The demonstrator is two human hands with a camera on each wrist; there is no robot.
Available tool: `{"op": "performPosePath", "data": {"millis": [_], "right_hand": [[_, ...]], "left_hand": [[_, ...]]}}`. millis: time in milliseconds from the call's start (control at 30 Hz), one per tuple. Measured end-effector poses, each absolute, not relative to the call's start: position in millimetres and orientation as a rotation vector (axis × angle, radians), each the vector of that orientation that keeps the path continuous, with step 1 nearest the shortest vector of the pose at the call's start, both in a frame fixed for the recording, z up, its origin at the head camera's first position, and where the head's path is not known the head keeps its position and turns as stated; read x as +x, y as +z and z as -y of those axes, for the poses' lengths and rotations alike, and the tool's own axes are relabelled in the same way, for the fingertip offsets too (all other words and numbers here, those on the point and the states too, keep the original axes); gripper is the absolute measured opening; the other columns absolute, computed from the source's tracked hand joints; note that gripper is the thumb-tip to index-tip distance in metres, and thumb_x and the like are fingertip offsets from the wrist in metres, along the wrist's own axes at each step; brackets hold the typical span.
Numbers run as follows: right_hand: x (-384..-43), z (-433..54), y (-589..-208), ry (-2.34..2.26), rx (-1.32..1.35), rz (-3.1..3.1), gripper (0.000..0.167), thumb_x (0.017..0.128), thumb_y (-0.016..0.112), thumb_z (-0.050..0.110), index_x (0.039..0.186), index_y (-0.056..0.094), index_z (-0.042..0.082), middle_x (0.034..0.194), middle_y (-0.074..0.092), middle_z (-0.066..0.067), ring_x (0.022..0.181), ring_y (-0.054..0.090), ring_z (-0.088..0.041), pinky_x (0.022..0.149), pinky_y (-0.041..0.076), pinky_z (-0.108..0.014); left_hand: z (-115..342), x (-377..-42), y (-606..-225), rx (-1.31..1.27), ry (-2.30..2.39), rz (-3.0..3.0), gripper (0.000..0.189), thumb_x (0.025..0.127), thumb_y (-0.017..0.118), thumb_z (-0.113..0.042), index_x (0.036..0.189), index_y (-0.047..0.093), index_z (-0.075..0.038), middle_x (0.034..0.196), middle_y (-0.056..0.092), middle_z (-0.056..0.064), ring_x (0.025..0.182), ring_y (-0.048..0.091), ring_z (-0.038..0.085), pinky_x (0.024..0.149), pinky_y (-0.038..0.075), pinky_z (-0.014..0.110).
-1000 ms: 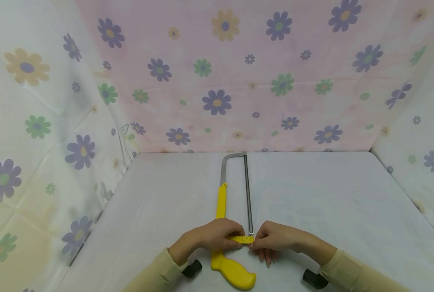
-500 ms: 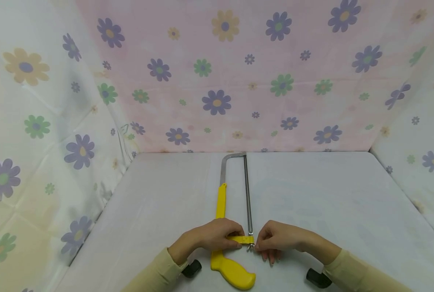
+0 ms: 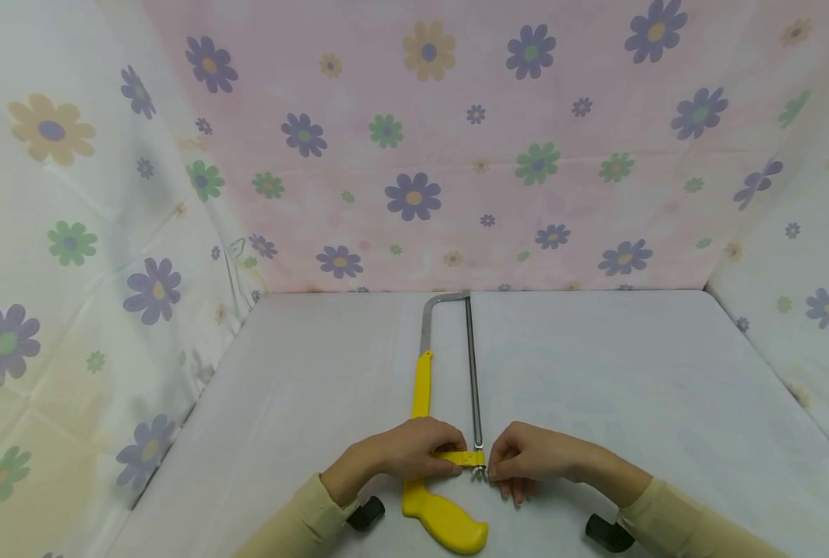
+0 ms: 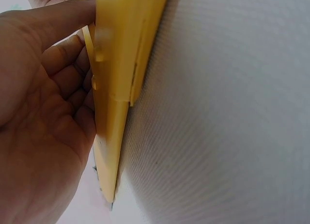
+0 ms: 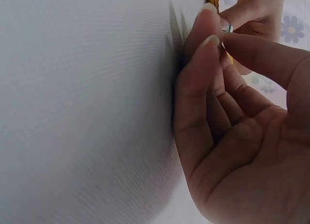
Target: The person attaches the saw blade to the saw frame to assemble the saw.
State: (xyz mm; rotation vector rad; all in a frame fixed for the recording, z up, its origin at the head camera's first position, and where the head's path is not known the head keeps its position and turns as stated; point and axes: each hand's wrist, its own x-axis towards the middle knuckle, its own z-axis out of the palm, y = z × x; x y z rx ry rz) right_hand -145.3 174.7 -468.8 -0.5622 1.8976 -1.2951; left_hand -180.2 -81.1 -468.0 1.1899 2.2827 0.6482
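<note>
A hacksaw (image 3: 422, 384) lies flat on the white table, its yellow handle (image 3: 456, 525) toward me and its grey bow at the far end. The blade (image 3: 473, 364) runs along its right side. My left hand (image 3: 414, 448) holds the yellow frame near the short crosspiece (image 3: 465, 459), thumb and fingers on either side of it; the left wrist view shows the yellow frame (image 4: 114, 83) against that hand. At the crosspiece's end is a silver wing nut (image 3: 479, 473). My right hand (image 3: 540, 452) pinches at it with thumb and forefinger, the other fingers curled below.
The white table (image 3: 596, 364) spreads to both sides and behind the saw. Flower-printed cloth (image 3: 414, 155) hangs at the back and sides. Black wrist mounts (image 3: 367, 514) show under both forearms, close over the tabletop.
My right hand has shifted slightly to the right, and the wing nut it covered has come into view, its wings now at a different angle. My left hand and the hacksaw stay put.
</note>
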Motion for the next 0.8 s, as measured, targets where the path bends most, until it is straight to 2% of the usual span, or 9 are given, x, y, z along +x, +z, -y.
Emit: {"op": "performPosePath", "data": {"millis": [567,800], "right_hand": [[-145.4,-166.7,-465.7,-1.276,-0.581,-1.918,0.016,0.098,0.066,0.008,0.087,0.072,-0.002,0.068,0.066,-0.008,0.053,0.059,-0.013,0.048,0.045,-0.020],[-145.6,-166.0,-466.6,-1.275,-0.553,-1.873,0.014,0.095,0.070,0.010,0.088,0.075,-0.001,0.073,0.070,-0.010,0.056,0.062,-0.012,0.051,0.047,-0.020]], "left_hand": [[82.4,-180.8,-469.7,1.208,0.651,-2.282,0.005,0.099,0.070,-0.024,0.104,0.069,-0.021,0.085,0.059,-0.017,0.074,0.049,-0.001,0.069,0.043,0.016],[82.2,-180.5,-469.9,1.208,0.659,-2.271,0.006,0.099,0.069,-0.023,0.105,0.069,-0.020,0.086,0.059,-0.017,0.074,0.049,-0.001,0.070,0.043,0.017]]}}
